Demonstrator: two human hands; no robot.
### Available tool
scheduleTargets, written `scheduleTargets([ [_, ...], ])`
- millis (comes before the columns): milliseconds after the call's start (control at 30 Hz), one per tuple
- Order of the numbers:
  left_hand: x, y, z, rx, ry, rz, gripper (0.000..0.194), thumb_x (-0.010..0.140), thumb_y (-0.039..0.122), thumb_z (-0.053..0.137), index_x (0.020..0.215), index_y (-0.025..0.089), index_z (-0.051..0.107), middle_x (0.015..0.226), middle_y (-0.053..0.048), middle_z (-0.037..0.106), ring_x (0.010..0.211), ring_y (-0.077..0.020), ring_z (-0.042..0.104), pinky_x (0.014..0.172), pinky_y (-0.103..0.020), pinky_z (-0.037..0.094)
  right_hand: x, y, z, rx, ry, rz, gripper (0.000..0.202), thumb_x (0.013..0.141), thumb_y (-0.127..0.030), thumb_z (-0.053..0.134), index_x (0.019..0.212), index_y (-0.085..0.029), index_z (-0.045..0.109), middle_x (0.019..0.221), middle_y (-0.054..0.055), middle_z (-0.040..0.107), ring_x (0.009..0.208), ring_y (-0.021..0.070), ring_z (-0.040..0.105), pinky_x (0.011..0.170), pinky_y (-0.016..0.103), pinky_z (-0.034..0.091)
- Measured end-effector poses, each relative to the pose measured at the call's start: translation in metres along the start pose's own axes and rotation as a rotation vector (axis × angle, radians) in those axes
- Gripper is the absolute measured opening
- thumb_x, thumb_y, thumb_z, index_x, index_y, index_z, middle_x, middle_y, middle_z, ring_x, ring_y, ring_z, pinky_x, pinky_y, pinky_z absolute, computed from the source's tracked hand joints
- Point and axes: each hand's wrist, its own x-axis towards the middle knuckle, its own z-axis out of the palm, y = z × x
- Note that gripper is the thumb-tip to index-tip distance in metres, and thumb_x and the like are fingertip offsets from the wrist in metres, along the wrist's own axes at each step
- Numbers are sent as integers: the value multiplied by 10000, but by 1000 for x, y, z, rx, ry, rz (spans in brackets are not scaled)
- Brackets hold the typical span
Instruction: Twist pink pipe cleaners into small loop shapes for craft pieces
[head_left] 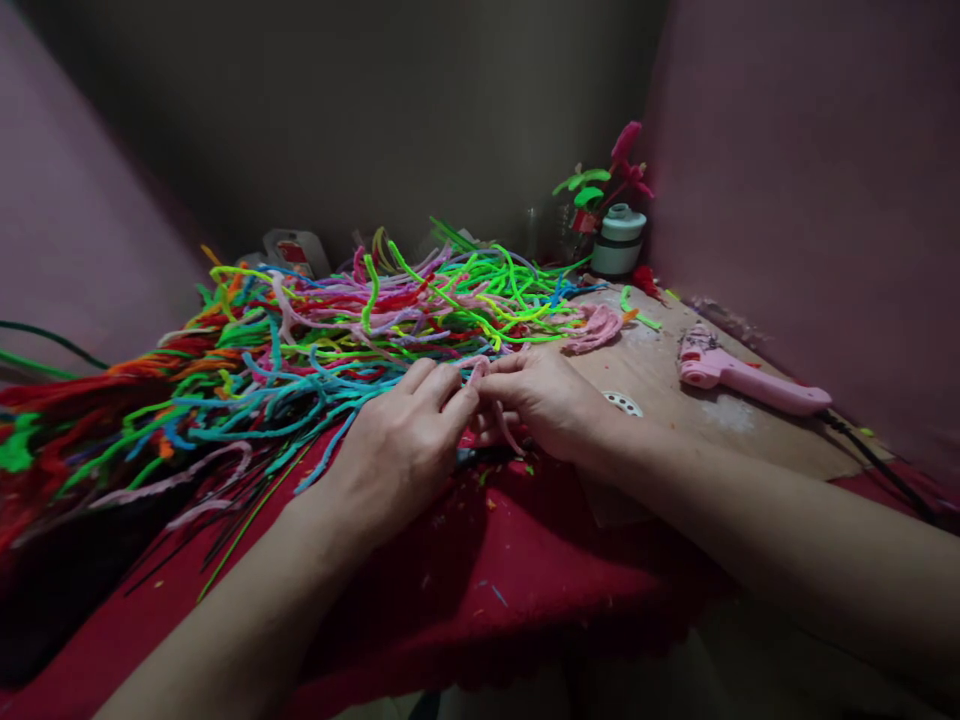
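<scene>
Both hands meet over the near edge of a heap of colourful pipe cleaners (420,300). Between the fingertips runs a pale pink pipe cleaner (478,372), bent in a small loop; one end hangs below my right hand. My left hand (409,430) is closed, thumb and forefinger pinching the pink stem from the left. From the right, my right hand (536,395) pinches it as well, its other fingers curled underneath. Some of the stem is hidden behind the fingers. Just right of the heap lies a bundle of twisted pink pipe cleaners (595,328).
A pink hot glue gun (757,385) with a black cord rests on a cardboard sheet (675,440) at right. Behind stands a pale jar (619,240) beside pipe-cleaner flowers (626,160). Thin dark stems lie at left on the red cloth (480,600). Walls rise close on both sides.
</scene>
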Motion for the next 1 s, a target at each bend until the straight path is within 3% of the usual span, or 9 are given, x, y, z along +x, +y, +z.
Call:
scheduleTargets([
  [67, 1, 0, -1, -191, 90, -113, 180, 830, 113, 476, 960, 145, 597, 936, -88, 570, 813, -161, 542, 674, -272, 470, -2, -4, 2, 39, 17, 18, 92, 669, -98, 605, 591, -124, 562, 497, -11, 543, 435, 76, 520, 467, 210, 481],
  [167, 3, -3, -5, -596, 217, -507, 267, 780, 194, 597, 1043, 173, 555, 1004, -66, 563, 763, -124, 571, 659, -245, 488, -6, -11, 6, 81, 68, 10, 59, 707, -116, 588, 650, -122, 577, 554, 6, 577, 475, 89, 562, 464, 203, 484],
  [267, 6, -9, -9, -1101, 94, -889, 278, 734, 301, 657, 956, 157, 569, 791, -19, 593, 569, -98, 546, 507, -220, 459, -8, -14, 7, 75, 76, -30, 56, 715, -116, 582, 660, -119, 575, 608, 19, 604, 480, 82, 565, 461, 200, 481],
  [333, 6, -12, -10, -1331, -41, -998, 246, 715, 335, 674, 841, 144, 586, 657, 6, 570, 489, -83, 502, 446, -200, 413, -8, -13, 7, 59, 61, -48, 57, 707, -116, 587, 653, -122, 571, 590, 12, 598, 466, 77, 550, 460, 201, 477],
  [400, 6, -12, -10, -1410, -84, -1006, 216, 704, 325, 686, 764, 142, 587, 615, 14, 561, 471, -72, 479, 440, -191, 389, -7, -11, 6, 51, 45, -55, 55, 702, -123, 590, 651, -129, 568, 547, -4, 580, 450, 79, 534, 460, 211, 476],
  [467, 5, -9, -8, -1352, -56, -977, 192, 697, 305, 694, 732, 150, 587, 618, 14, 568, 493, -79, 489, 462, -197, 390, -7, -9, 5, 44, 21, -67, 56, 692, -122, 591, 642, -135, 567, 514, -15, 563, 436, 82, 520, 456, 218, 468],
  [667, 8, -1, -4, -970, 170, -761, 135, 666, 209, 694, 629, 167, 571, 768, -23, 589, 753, -156, 551, 620, -255, 467, -6, -5, 2, 28, -79, -113, 95, 702, -162, 576, 613, -133, 590, 512, -2, 568, 428, 88, 502, 422, 209, 395],
  [833, 5, -3, -2, -1191, -67, -742, 147, 788, 277, 585, 729, 167, 506, 681, -3, 588, 592, -119, 559, 517, -229, 461, -5, -4, -1, 11, -117, -132, 193, 736, -251, 608, 597, -119, 592, 487, -3, 543, 423, 77, 475, 427, 205, 360],
  [1000, 0, -6, 6, -1054, -9, -660, 115, 793, 219, 568, 872, 190, 489, 771, 17, 599, 657, -115, 609, 611, -234, 504, -1, -3, -3, 68, -54, -80, 155, 766, -220, 582, 653, -114, 600, 520, 4, 559, 427, 80, 496, 421, 200, 365],
])
